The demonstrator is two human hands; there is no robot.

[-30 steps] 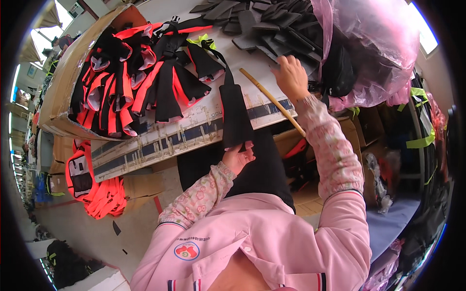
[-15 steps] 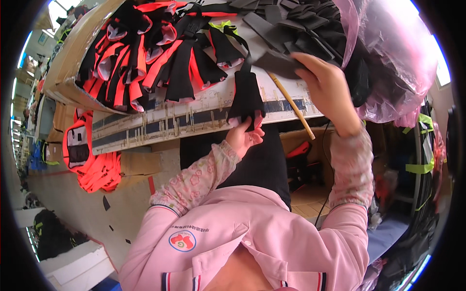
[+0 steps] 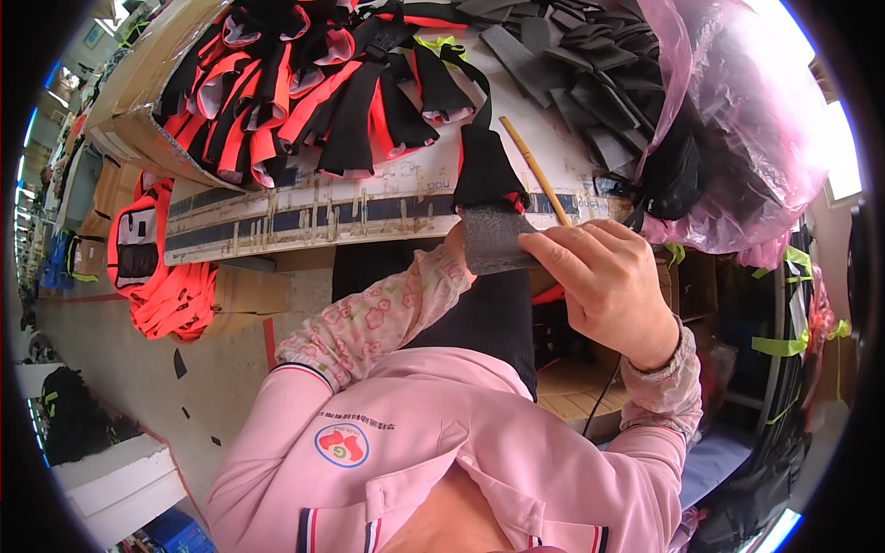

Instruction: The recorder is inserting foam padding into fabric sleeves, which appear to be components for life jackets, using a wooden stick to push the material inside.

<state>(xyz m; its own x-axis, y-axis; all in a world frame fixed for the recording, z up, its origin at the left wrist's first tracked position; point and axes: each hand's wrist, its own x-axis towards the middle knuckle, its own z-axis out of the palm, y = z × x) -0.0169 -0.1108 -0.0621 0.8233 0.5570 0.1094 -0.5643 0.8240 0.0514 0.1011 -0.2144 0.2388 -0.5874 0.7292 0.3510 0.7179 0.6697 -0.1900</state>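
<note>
A dark grey foam pad is pinched along its right end by my right hand, with the thumb underneath and the fingers on top. The pad's far edge meets the mouth of a black fabric strap sleeve with a red-orange edge, which hangs over the table's front edge. My left hand is closed at that mouth from the left; the foam covers most of its fingers. Whether the foam is inside the sleeve, I cannot tell. A narrow strap runs from the sleeve back toward the heap.
Black and orange strap pieces heap in a cardboard box at the left. Many grey foam pads lie at the back right beside a pink plastic bag. A bamboo stick rests on the worn tabletop. An orange vest hangs at the left.
My right hand has brought the foam pad down and left from above the table to the sleeve's mouth. The pad now hides my left hand's fingers. The view has shifted slightly.
</note>
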